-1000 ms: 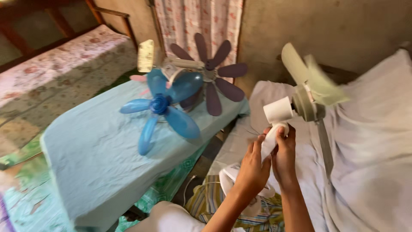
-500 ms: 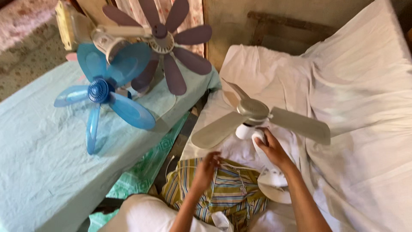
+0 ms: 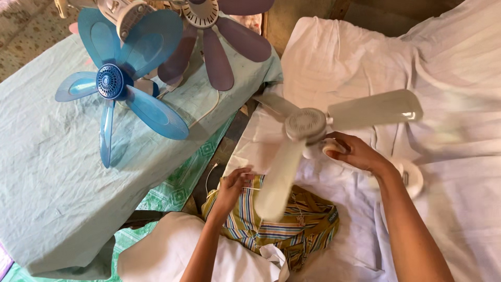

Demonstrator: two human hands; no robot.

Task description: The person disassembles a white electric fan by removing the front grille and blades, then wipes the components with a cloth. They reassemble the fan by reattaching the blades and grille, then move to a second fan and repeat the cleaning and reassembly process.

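— Where's the white fan (image 3: 305, 125)?
— Over the white-sheeted bed (image 3: 459, 68), right hand (image 3: 355, 153) gripping its motor; left hand (image 3: 232, 188) pinches a thin cord.
— Around it?
— Blue fan (image 3: 112, 83) and purple fan (image 3: 209, 21) on the table (image 3: 47, 172) — striped cloth (image 3: 292, 230) below.

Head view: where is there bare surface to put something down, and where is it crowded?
Free: the teal cloth below the blue fan, and the white sheet right of the white fan. Crowded: around the right hand holding that fan, the left hand and the striped cloth.
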